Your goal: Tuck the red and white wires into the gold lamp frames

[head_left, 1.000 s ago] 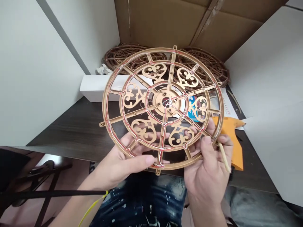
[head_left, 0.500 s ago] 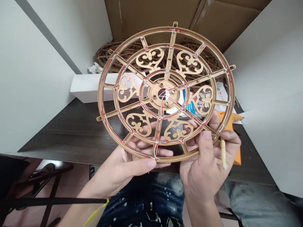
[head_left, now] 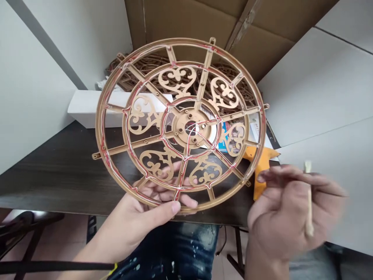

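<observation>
The wheel (head_left: pixel 98 116) is gold, traced with red and white lines, its heart-shaped scrollwork (head_left: pixel 176 79) the same gold; the jeans (head_left: pixel 163 249) are dark blue flecked white, the surface (head_left: pixel 52 171) dark wood-grain, the cardboard (head_left: pixel 186 19) brown, the wedge (head_left: pixel 259 167) orange

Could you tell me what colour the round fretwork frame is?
The fretwork frame is golden tan with red and white traces, best seen in the head view.

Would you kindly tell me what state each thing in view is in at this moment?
Left hand: gripping the lower rim, thumb on top.
Fretwork wooden wheel: held up, tilted, with red and white lines along its ribs.
Right hand: clear of the wheel, blurred.
Wooden stick: held in the right hand, pointing roughly upward.
White box: resting on the table.
Orange object: lying flat on the table.
Brown wheels: behind the held wheel, partly hidden.
Cardboard: upright at the back, creased.
</observation>
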`<state>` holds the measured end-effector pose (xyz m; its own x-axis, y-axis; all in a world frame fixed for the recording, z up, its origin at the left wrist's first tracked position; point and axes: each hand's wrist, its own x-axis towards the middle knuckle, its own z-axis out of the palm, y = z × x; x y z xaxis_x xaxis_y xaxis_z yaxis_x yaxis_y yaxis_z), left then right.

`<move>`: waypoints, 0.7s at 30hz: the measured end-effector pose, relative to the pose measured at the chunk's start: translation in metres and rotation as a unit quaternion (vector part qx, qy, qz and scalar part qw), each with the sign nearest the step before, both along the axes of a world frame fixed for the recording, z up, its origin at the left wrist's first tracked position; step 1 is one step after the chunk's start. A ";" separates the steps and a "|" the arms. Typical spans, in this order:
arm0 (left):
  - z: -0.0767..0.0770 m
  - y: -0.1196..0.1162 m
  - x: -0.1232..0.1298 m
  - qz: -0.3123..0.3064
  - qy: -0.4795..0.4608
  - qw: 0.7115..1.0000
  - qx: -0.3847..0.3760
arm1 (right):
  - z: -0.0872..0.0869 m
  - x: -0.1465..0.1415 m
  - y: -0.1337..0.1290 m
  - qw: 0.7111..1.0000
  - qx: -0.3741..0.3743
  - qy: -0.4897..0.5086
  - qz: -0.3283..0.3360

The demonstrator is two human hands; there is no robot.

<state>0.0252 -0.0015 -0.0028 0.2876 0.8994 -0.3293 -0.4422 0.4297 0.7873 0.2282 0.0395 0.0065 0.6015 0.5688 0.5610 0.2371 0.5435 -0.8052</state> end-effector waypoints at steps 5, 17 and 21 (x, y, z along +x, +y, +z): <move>-0.005 0.002 -0.005 -0.061 -0.004 0.998 0.031 | 0.025 -0.010 -0.001 0.955 -0.105 -0.271 0.059; 0.002 0.005 -0.006 -0.101 0.015 0.994 0.041 | 0.062 0.001 0.042 0.842 -0.145 -0.442 0.274; 0.005 0.009 -0.010 -0.124 0.060 0.989 0.048 | 0.070 0.004 0.044 0.803 -0.146 -0.501 0.286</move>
<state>0.0149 0.0075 0.0019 0.4680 0.8344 -0.2910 -0.2337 0.4345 0.8698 0.2326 0.0840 0.0765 -0.4770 0.7865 0.3924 0.6244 0.6174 -0.4785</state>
